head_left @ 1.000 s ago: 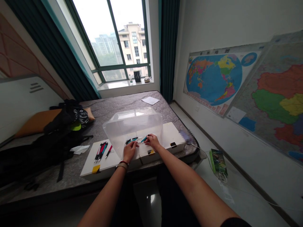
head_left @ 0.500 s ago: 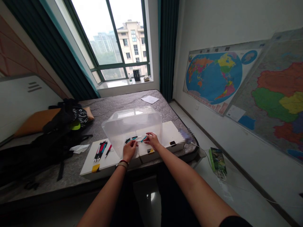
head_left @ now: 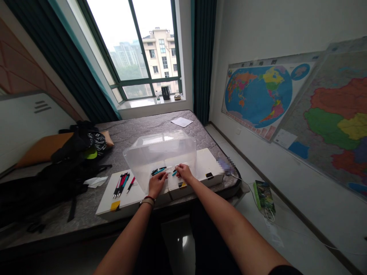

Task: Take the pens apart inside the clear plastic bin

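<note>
A clear plastic box (head_left: 160, 151) lies on its side with its opening towards me, and both my hands are at that opening. My right hand (head_left: 185, 172) pinches a teal pen (head_left: 174, 173). My left hand (head_left: 157, 183) has thumb and fingers pressed together close by; what they hold, if anything, is too small to tell. Just beyond its fingertips several dark and teal pens (head_left: 158, 170) lie inside the box. To the left, a group of red, black and teal pens (head_left: 122, 184) and one separate red pen (head_left: 131, 185) rest on a white carton.
White cartons (head_left: 109, 198) with yellow and black tape sit at the mattress (head_left: 146, 120) edge beneath the box. A white tissue (head_left: 96, 181) and a black bag (head_left: 57, 172) are on the left. A sheet of paper (head_left: 182, 122) lies behind the box; a green bag (head_left: 263, 195) stands on the floor.
My right hand has shifted slightly, and less of the teal pen shows past its fingers. My left hand has barely moved; more of the pens beyond it is visible.
</note>
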A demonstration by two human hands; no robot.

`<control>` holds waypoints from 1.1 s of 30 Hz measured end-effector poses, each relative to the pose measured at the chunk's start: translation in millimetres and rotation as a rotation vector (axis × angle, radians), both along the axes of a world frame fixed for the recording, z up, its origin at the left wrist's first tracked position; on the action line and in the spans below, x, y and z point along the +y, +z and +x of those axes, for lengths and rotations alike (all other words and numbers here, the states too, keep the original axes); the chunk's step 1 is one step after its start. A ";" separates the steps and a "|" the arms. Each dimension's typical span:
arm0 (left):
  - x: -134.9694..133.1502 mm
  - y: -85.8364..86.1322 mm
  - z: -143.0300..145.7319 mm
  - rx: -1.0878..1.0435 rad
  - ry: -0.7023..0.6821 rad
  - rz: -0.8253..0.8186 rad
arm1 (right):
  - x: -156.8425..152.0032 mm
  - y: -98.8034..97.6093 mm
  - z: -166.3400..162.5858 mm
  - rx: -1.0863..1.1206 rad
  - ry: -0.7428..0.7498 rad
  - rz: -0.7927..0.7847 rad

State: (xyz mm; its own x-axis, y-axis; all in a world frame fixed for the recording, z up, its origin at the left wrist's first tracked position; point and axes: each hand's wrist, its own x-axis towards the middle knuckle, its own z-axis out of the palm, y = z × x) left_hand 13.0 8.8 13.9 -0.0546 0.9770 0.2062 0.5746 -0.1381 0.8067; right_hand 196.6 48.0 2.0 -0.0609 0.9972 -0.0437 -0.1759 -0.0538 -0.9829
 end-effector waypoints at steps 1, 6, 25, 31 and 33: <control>0.5 -0.8 -0.7 -0.005 -0.010 0.000 | -0.1 0.0 0.0 -0.005 0.006 0.002; 1.7 -0.2 -4.6 -0.029 -0.084 -0.021 | 0.9 -3.4 -1.8 -0.099 0.092 0.072; 2.0 3.1 -5.8 0.068 -0.124 -0.039 | 1.2 -0.5 -1.7 0.038 0.015 -0.023; 1.1 7.6 -5.8 0.027 -0.148 -0.015 | 1.8 0.2 -3.6 0.065 -0.022 -0.031; 1.4 7.1 -5.9 0.004 -0.145 -0.013 | 2.0 0.2 -4.0 0.081 -0.024 -0.029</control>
